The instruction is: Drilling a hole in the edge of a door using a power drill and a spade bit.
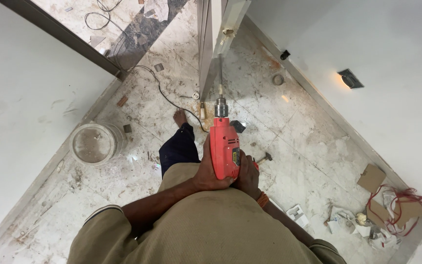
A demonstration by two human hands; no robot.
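Observation:
I hold a red electric drill [224, 149] with both hands, pointed away from me. My left hand [206, 172] wraps its left side and my right hand [248, 177] grips its right side and rear. The long drill bit [220, 73] runs from the chuck up to the edge of a white door [216, 34], near a pale spot on that edge. My bare foot [179, 117] stands on the marble floor below the drill.
A black cable [164, 93] runs across the dusty floor toward the doorway. A round clear tub [94, 143] sits at the left wall. A hammer [263, 158] lies right of the drill. Cardboard, red wire [396, 205] and paper scraps lie at the right corner.

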